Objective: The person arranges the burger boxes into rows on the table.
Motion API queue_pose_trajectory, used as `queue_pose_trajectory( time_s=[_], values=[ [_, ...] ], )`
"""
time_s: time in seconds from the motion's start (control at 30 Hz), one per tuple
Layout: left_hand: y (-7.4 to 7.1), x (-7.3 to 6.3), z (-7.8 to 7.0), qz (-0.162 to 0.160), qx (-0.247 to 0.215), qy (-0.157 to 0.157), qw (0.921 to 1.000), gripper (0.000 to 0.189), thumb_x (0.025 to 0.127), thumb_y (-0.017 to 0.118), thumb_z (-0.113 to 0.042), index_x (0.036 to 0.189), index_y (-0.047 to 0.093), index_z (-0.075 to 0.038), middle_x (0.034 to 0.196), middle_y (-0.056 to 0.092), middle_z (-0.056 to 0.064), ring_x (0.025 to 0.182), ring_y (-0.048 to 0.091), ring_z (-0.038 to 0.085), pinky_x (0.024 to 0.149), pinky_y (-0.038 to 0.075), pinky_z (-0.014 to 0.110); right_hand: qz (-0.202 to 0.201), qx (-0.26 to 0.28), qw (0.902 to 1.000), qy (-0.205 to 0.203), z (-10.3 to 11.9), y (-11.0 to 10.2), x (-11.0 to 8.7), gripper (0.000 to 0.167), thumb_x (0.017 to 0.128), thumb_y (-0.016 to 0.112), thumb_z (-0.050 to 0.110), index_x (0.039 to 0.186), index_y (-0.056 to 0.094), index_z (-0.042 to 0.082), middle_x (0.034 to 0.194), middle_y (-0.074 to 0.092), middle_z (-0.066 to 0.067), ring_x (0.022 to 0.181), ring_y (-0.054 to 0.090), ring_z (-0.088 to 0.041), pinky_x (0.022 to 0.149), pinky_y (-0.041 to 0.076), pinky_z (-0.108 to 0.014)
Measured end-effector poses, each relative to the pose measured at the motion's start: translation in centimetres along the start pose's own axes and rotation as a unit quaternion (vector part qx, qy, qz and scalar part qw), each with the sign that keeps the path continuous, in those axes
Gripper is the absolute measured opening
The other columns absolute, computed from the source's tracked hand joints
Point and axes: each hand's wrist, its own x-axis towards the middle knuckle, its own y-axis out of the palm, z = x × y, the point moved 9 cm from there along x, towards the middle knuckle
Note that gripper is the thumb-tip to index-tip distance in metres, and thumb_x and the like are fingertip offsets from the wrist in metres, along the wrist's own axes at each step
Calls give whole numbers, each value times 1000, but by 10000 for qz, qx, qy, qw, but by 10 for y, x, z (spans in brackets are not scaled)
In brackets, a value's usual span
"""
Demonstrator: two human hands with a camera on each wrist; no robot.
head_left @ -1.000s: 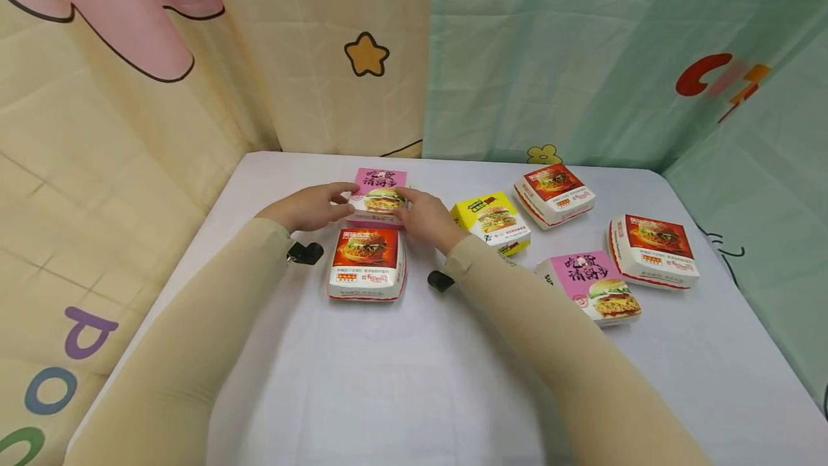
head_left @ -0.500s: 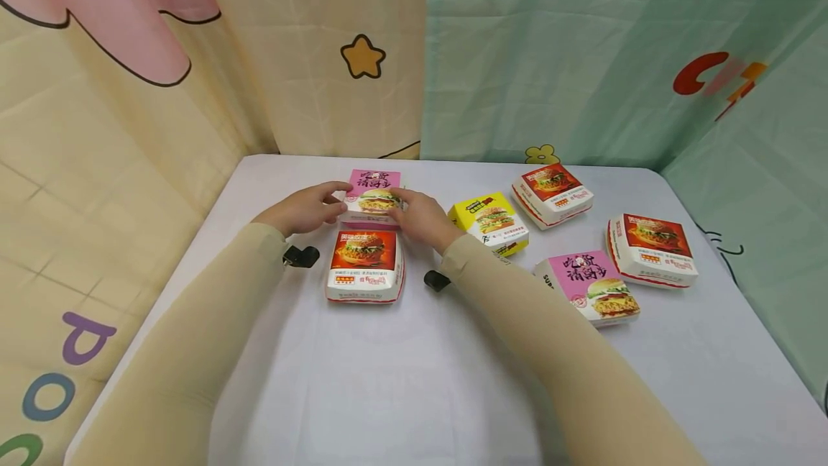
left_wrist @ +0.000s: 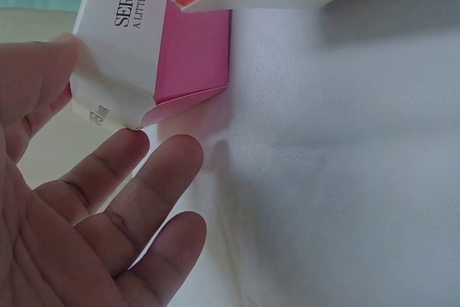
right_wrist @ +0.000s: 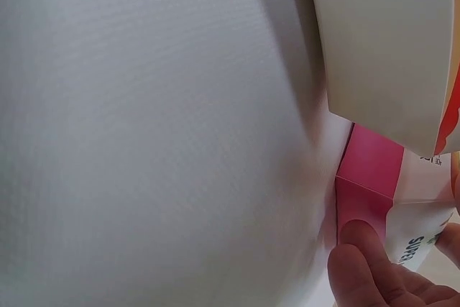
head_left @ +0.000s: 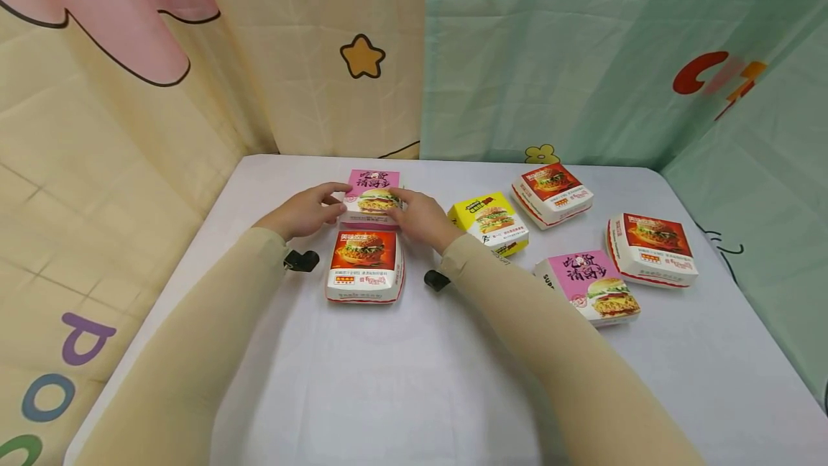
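Head view, one: mounted high, facing forward and down; the widest of the three, covering the bench, the curtains behind, and the left hand and right hand at middle range.

Left wrist view, one: close range, facing past the left fingers at the frame's lower left; lettering shows turned sideways.

Right wrist view, one: close range, right fingers in the lower right corner, the bench's white cover filling most of the rest.

Common to all three: the pink box between the hands and the adjoining red-topped box, cropped at the edge of both wrist views.
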Motion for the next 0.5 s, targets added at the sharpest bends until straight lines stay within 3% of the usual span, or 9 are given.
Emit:
queue_pose_trajectory(
  time_s=[0.3, 0.5],
  values=[
    [0, 2, 1, -53, 90, -9, 9999, 57, 109, 56, -42, 162, 37, -34, 157, 51, 16, 125, 63, 33, 114, 45, 63, 30, 21, 10000, -14, 0, 1, 0, 60, 109, 56, 41, 165, 37, 33, 167, 45, -4, 130, 51, -27, 114, 45, -45],
    [-1, 3, 1, -85, 122, 85, 9999, 57, 108, 55, -43, 162, 38, -33, 155, 53, 17, 122, 65, 33, 114, 45, 62, 43, 23, 10000, 12, -2, 1, 1, 61, 108, 56, 42, 165, 36, 34, 168, 43, -3, 134, 50, -26, 123, 40, -47]
  ],
)
